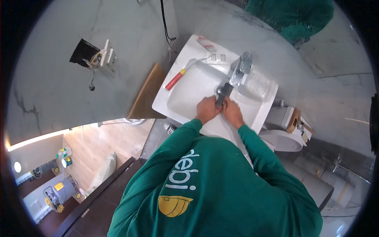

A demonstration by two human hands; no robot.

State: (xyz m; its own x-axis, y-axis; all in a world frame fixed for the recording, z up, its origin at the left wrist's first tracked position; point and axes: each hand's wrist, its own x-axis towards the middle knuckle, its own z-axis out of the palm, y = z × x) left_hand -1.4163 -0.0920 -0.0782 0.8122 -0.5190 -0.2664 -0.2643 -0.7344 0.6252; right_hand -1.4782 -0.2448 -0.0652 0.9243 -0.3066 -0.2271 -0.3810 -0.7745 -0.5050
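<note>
Over the bowl of a white washbasin (185, 94), both my hands are closed on a dark grey, flat-headed tool (225, 93) whose exact kind I cannot make out. My left hand (208, 109) grips its lower end from the left, while the fingers of my right hand (233, 113) meet it from the right. The tool's wide end points toward the chrome faucet (241, 68), beside the round drain (218, 90). A small paint roller with a red and yellow handle (175, 79) lies along the basin's left rim, its head on the back ledge.
A brown board (146, 96) leans left of the basin. Black cables (164, 23) hang behind, and a loose socket (106, 59) dangles from a wall opening. On the right stands a toilet (282, 140) with items on its tank. A dark door edge (98, 189) is at lower left.
</note>
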